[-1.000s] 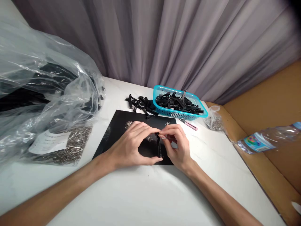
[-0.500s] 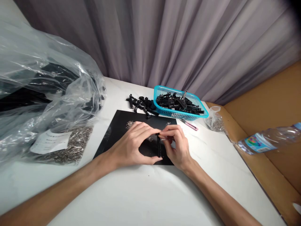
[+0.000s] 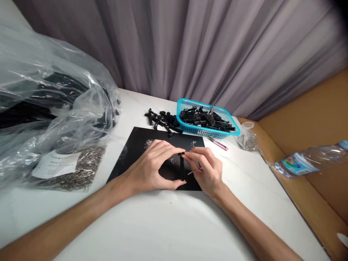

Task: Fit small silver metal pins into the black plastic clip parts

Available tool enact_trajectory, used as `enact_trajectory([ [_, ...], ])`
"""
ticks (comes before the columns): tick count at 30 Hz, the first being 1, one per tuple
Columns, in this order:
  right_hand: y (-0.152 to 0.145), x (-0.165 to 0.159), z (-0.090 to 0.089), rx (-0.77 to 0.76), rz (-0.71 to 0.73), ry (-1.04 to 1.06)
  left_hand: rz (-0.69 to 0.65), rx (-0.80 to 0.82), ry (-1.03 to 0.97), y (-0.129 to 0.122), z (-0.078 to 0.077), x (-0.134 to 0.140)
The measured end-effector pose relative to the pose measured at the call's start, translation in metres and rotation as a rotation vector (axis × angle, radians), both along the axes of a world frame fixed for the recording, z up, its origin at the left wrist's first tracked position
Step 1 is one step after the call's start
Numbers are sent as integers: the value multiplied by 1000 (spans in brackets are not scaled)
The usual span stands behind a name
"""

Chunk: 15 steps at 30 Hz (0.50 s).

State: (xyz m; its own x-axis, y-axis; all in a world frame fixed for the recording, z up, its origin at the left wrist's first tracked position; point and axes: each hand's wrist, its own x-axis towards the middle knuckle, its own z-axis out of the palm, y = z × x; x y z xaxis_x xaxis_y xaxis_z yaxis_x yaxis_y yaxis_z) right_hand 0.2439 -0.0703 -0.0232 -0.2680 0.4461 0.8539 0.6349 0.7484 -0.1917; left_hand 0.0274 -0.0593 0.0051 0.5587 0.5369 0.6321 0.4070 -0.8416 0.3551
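A narrow black plastic part point(image 3: 182, 167) spans the gap between the thumb and forefinger of my left hand point(image 3: 152, 165), which grips it by its two ends over a black mat point(image 3: 125, 154). My right hand point(image 3: 208, 168) has its fingers bent, with the forefinger tip touching the far end of that part. Out of the right hand's grip pokes a thin metal tool point(image 3: 194, 170), its tip slanting down toward the part; the rest of it is hidden by the fingers. Small metal pieces lie in little heaps point(image 3: 148, 143) on the mat.
Behind the mat stands a blue basket point(image 3: 236, 131) of black parts, with a loose pile of black parts point(image 3: 163, 121) at its left. A pink-handled cutter point(image 3: 220, 145), a small bag point(image 3: 248, 137), a plastic bottle point(image 3: 299, 165) and a bag of metal pieces point(image 3: 89, 168) lie around.
My right fingers have shifted on the far end of the black part. The metal tool has swung from nearly level to slanting down toward me. My left hand keeps its grip.
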Motion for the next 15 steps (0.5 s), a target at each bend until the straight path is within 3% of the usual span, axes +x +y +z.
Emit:
enact_trajectory([
  [6,-1,11,-4,104,-14,-188,-2,25,-3,0,-1,-1],
  [15,-2,11,-5,130,24,-209,14,35,4,-1,3,0],
])
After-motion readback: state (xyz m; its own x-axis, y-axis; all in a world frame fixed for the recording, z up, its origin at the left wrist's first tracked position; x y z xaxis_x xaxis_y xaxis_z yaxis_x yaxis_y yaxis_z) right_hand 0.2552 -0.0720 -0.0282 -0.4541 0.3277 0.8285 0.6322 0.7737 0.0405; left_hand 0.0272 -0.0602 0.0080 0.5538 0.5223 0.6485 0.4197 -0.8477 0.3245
